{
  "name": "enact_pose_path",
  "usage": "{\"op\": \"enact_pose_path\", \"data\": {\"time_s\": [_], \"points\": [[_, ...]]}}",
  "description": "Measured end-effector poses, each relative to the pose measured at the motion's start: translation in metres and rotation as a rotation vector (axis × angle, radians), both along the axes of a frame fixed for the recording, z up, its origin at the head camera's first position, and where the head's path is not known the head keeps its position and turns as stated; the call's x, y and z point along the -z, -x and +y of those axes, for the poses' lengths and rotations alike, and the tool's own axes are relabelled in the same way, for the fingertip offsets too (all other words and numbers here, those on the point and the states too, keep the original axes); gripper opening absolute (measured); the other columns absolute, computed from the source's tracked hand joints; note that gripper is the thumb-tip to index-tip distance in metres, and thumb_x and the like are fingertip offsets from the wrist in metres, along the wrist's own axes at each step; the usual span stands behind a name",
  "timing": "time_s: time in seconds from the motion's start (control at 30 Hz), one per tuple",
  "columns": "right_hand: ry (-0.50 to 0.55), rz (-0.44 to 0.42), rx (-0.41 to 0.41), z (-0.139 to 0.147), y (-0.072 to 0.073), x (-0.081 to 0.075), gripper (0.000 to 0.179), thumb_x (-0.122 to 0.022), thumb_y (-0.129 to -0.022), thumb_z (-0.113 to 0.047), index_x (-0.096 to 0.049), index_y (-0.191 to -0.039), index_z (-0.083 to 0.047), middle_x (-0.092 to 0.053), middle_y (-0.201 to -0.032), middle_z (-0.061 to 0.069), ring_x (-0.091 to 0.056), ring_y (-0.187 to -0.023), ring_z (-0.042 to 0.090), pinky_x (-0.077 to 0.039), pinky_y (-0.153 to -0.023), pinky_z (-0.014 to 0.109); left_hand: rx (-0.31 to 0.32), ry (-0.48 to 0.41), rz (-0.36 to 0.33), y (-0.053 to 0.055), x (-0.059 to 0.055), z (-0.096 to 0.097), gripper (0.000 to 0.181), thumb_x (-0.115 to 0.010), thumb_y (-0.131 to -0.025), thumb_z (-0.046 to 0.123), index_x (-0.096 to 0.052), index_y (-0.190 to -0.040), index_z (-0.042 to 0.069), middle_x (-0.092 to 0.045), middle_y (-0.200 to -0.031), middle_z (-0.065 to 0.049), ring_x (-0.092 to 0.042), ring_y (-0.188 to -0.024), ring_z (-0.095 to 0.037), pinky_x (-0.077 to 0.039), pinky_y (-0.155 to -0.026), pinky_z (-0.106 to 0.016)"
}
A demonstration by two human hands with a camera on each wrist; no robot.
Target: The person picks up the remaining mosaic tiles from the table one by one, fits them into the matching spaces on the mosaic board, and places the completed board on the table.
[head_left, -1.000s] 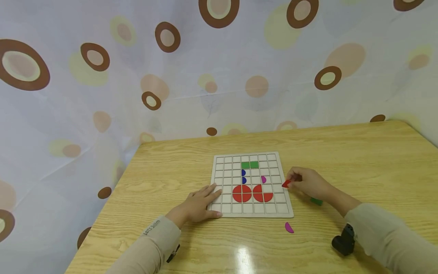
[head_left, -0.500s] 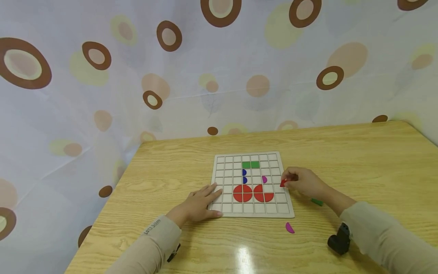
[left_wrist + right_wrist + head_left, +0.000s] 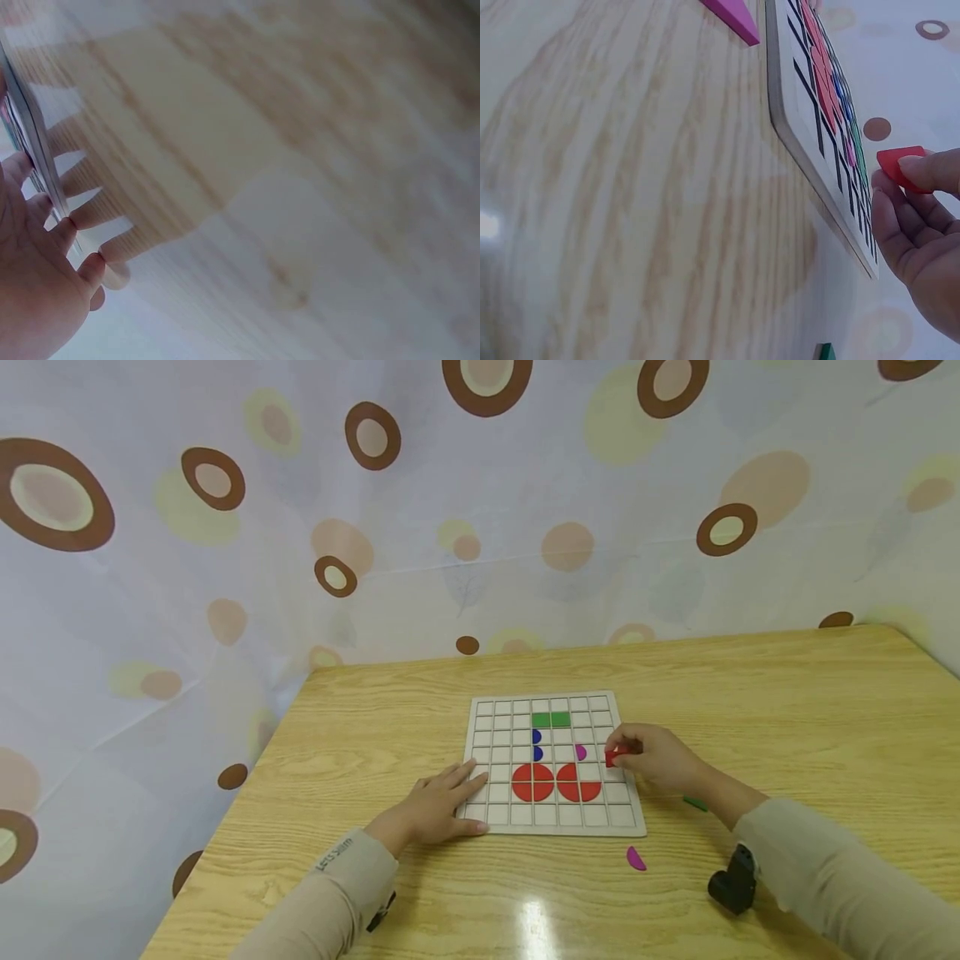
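Note:
A red quarter-circle tile [image 3: 612, 759] is pinched between the thumb and fingers of my right hand [image 3: 660, 758], over the board's right side; the right wrist view shows the tile [image 3: 895, 161] held above the surface. My left hand [image 3: 435, 807] rests with spread fingers on the left edge of the white gridded board [image 3: 498, 815]. On the board lie two green squares [image 3: 542, 720], two blue half-circles [image 3: 537, 753], a small magenta half-circle [image 3: 581, 752], a full red circle of quarter tiles [image 3: 522, 792] and a red circle [image 3: 567, 792] lacking its upper-right quarter.
A magenta half-circle tile [image 3: 636, 858] lies on the wooden table [image 3: 420, 893] in front of the board. Beneath my right forearm, a green tile [image 3: 695, 803] is partly visible. A patterned curtain [image 3: 510, 602] hangs behind the table.
My right hand has moved left with the red tile, from beside the board's right edge to above its right columns. The left hand has stayed on the board.

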State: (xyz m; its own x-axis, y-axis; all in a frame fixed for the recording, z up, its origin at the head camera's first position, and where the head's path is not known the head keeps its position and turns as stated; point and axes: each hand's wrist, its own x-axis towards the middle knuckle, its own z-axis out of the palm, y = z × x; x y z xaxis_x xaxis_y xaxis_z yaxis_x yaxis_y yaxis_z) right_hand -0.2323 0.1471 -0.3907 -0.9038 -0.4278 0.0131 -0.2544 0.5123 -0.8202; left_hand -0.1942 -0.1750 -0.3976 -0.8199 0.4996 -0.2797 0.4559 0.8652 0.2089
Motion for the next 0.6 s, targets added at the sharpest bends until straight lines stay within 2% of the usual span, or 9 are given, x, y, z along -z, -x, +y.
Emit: {"op": "enact_pose_path", "data": {"time_s": [0.27,0.6], "points": [[-0.054,0.016,0.004,-0.006,0.004,0.0,0.012,-0.055,-0.082,0.0,-0.057,-0.093,-0.002,-0.053,-0.086,0.006,-0.045,-0.078,0.021,-0.04,-0.068,0.031,0.002,0.006,-0.003,0.0,-0.001,0.0,0.072,-0.042,-0.08,0.057,-0.019,-0.139,0.022,-0.009,-0.144,-0.003,-0.009,-0.129,-0.023,-0.018,-0.095,-0.049],[-0.075,0.043,0.005,-0.013,0.007,-0.003,0.016,-0.057,-0.08,0.0,-0.057,-0.096,0.0,-0.056,-0.084,0.006,-0.048,-0.076,0.019,-0.042,-0.067,0.03,-0.001,0.008,-0.004,0.001,0.0,0.0,0.072,-0.043,-0.08,0.057,-0.019,-0.139,0.022,-0.01,-0.144,-0.003,-0.01,-0.129,-0.023,-0.019,-0.095,-0.049]]}}
